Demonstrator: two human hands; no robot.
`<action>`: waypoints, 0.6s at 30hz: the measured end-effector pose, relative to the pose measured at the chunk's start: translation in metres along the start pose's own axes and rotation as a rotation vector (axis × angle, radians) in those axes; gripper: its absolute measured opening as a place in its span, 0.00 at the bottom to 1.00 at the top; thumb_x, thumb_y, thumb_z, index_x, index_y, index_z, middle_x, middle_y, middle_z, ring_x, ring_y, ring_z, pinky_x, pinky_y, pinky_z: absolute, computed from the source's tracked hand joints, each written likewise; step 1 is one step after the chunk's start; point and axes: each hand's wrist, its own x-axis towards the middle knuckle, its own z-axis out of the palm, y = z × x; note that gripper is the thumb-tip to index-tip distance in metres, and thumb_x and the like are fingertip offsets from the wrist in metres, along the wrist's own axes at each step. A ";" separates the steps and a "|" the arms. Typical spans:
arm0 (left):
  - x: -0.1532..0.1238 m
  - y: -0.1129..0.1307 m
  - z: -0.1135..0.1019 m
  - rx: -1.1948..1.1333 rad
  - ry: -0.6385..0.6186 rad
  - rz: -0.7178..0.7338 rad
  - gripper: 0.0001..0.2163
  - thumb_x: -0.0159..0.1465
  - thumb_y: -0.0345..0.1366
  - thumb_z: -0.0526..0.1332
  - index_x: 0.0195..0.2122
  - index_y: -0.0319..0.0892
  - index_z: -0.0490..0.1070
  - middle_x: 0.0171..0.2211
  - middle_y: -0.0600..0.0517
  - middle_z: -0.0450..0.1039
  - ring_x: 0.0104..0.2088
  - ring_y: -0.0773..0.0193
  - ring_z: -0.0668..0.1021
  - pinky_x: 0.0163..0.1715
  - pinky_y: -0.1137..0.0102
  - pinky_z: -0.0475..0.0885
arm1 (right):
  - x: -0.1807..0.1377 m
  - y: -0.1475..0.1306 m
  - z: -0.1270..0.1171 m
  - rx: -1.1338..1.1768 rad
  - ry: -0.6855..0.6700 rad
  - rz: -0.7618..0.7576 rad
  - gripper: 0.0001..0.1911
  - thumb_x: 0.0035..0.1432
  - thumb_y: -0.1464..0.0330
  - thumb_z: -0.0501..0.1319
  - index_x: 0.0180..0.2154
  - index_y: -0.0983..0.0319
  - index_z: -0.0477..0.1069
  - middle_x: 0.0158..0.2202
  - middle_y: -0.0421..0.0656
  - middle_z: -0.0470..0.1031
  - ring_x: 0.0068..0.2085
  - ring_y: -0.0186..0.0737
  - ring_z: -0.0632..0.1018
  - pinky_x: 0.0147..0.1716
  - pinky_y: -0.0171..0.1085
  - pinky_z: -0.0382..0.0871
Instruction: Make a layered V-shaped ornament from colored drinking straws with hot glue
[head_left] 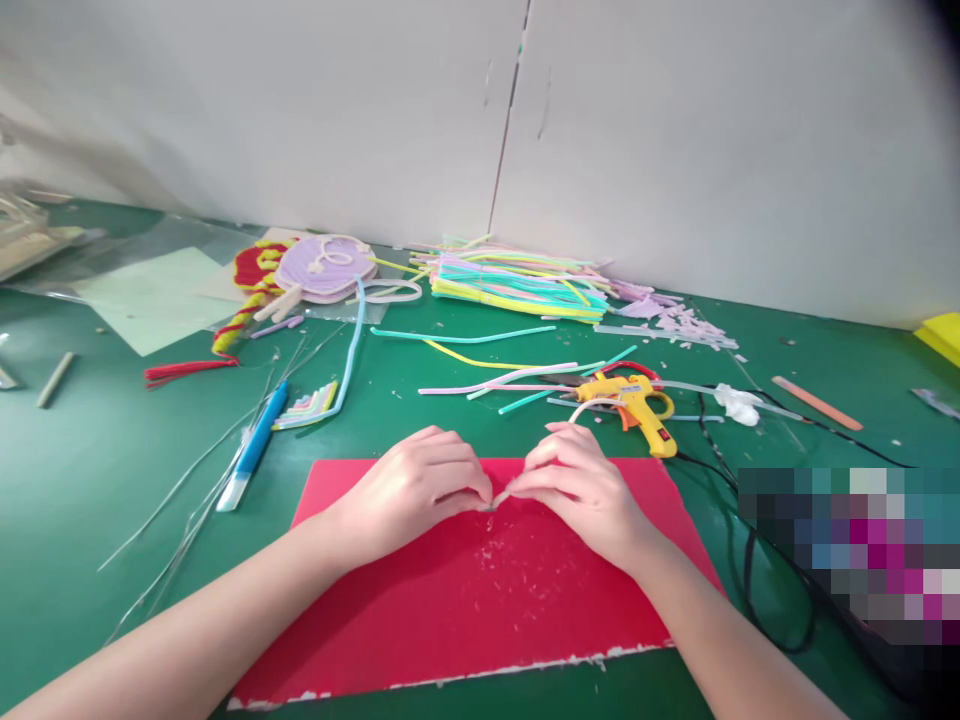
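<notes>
left hand [424, 487] and right hand [576, 492] pinch a pale strip [504, 496] over the red board [405, 615], near centre: looks part-shaped, attached to nothing visible. purple disc [309, 274], far left, looks assembled; far stem bundle [517, 284] looks unused.

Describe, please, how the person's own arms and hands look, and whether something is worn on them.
The left hand and right hand are ungloved, with no ring visible. The left forearm and right forearm are bare, showing no sleeve, watch, bracelet or clear marking within the picture.
</notes>
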 end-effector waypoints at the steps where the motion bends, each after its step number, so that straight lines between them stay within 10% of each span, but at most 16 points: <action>1: 0.000 0.000 0.000 0.023 0.013 -0.019 0.09 0.67 0.34 0.54 0.33 0.43 0.72 0.31 0.53 0.75 0.34 0.67 0.73 0.38 0.70 0.62 | 0.000 0.000 0.001 -0.015 0.018 -0.001 0.07 0.59 0.70 0.60 0.32 0.56 0.76 0.28 0.38 0.73 0.33 0.34 0.72 0.49 0.45 0.61; 8: 0.001 -0.001 0.002 0.077 0.126 -0.089 0.08 0.65 0.34 0.55 0.31 0.42 0.72 0.29 0.54 0.74 0.32 0.68 0.73 0.36 0.70 0.62 | -0.001 -0.008 0.005 -0.114 0.118 0.064 0.04 0.57 0.70 0.62 0.33 0.59 0.76 0.26 0.40 0.72 0.30 0.34 0.71 0.34 0.38 0.62; 18: 0.002 -0.013 -0.008 0.035 0.068 -0.095 0.10 0.66 0.35 0.54 0.36 0.42 0.75 0.36 0.50 0.75 0.38 0.64 0.74 0.42 0.69 0.66 | -0.004 0.006 0.015 -0.080 0.001 0.012 0.07 0.59 0.70 0.59 0.33 0.58 0.76 0.30 0.40 0.73 0.36 0.36 0.70 0.43 0.42 0.62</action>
